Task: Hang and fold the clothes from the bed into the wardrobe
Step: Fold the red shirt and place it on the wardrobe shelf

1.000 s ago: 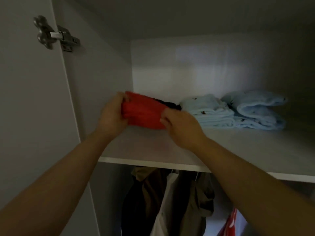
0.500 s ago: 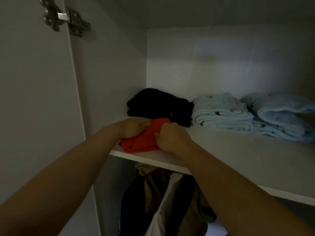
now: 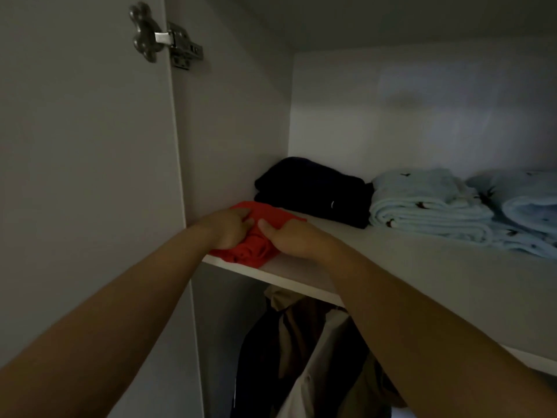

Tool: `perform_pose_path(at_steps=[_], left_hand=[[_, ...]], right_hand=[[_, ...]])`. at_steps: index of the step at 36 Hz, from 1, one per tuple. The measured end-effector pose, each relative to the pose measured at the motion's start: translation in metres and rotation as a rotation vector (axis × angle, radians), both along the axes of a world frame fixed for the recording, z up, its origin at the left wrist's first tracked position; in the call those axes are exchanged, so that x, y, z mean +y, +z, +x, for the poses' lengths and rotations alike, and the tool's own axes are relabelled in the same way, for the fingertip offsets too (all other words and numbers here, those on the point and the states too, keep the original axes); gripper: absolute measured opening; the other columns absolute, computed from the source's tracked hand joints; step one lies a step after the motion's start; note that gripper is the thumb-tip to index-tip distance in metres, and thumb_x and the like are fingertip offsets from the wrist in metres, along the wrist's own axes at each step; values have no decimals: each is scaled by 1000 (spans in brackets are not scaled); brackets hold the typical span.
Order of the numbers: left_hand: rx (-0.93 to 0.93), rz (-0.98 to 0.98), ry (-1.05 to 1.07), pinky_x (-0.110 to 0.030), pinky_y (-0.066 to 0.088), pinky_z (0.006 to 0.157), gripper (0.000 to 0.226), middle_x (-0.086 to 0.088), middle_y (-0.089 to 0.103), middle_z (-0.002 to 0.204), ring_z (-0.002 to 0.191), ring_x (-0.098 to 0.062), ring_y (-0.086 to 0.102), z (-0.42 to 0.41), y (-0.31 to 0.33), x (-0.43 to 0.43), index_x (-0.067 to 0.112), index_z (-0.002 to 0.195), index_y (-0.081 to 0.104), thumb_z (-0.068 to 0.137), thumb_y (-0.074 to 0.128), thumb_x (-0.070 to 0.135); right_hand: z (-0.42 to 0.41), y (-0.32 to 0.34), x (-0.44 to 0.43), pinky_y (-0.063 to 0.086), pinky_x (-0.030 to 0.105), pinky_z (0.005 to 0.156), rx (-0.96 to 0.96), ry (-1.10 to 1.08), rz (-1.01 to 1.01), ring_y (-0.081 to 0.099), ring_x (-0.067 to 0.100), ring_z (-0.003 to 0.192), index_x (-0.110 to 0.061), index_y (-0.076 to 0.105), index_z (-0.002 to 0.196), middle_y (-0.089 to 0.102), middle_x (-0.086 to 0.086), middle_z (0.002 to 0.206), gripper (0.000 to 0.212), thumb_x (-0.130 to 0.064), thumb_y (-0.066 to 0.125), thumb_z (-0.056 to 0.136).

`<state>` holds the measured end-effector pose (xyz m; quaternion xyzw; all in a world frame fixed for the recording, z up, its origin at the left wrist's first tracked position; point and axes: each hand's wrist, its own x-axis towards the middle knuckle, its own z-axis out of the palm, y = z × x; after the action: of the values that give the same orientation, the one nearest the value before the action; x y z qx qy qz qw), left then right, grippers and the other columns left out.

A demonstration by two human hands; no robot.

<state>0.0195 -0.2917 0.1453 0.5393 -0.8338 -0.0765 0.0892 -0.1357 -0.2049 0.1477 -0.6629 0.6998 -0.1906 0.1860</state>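
A folded red garment [image 3: 251, 250] lies at the front left corner of the wardrobe shelf [image 3: 391, 267], in front of a folded black garment [image 3: 313, 191]. My left hand [image 3: 232, 226] grips the red garment on its left side, fingers curled into the cloth. My right hand [image 3: 289, 236] holds its right side, thumb on top and the other fingers hidden under the cloth. Part of the red garment is hidden beneath both hands.
Two folded light-blue patterned items [image 3: 428, 206] [image 3: 524, 212] sit to the right of the black garment. Below the shelf hang several clothes [image 3: 304, 357]. The open wardrobe door [image 3: 84, 176] with its hinge [image 3: 162, 37] stands at the left.
The red garment came down from in front of the black one onto the shelf's front left corner. Both hands stayed on it, and the view moved closer and lower.
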Motion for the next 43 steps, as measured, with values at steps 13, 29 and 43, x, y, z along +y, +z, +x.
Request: perform_pose_path(at_steps=[13, 29, 43], left_hand=[[58, -59, 35, -43, 35, 112, 53, -15, 43, 153, 134, -33, 46, -24, -5, -21, 16, 149, 38, 107, 23, 44], [632, -247, -278, -6, 28, 94, 34, -5, 63, 135, 123, -19, 56, -47, 6, 83, 13, 133, 62, 103, 52, 24], [864, 204, -1316, -15, 49, 68, 12, 17, 68, 83, 80, -5, 66, -190, -73, 276, 31, 91, 67, 96, 56, 35]], right_hand=[[9, -6, 2, 50, 31, 70, 135, -20, -258, 61, 22, 79, -5, 67, 92, 68, 11, 93, 35, -33, 48, 103], [-57, 2, 93, 41, 27, 60, -79, -152, -552, 52, 3, 59, -3, 68, 74, 62, -3, 68, 37, -20, 51, 103], [-64, -78, 361, 52, 35, 68, -19, -1254, -708, 67, 9, 69, -23, 71, 84, 71, -7, 73, 32, -45, 53, 97]])
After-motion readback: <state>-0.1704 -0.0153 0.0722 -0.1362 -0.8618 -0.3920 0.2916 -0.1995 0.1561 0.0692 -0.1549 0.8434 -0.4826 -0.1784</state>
